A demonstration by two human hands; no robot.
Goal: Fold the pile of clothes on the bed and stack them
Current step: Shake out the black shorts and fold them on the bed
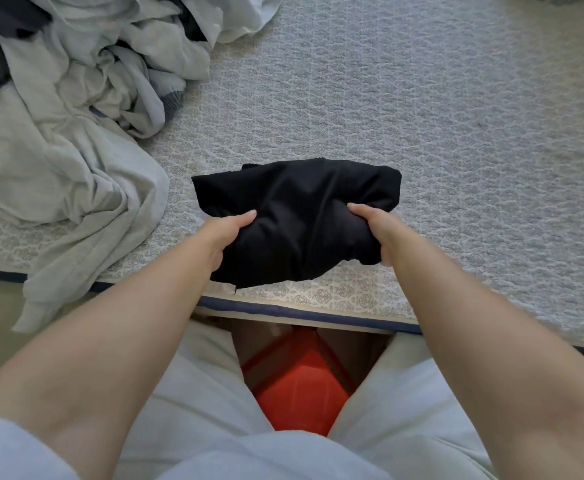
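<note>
At the centre of the frame, a folded black garment (297,220) lies near the front edge of the bed (456,116), gripped at both ends: the left hand (226,237) curls around its left side with the thumb on top, and the right hand (375,226) clutches its right side the same way. A rumpled pile of pale grey clothes (75,116) with some dark pieces fills the upper left, spilling over the bed's edge, while a red object (297,386) shows low in the frame between the person's legs.
</note>
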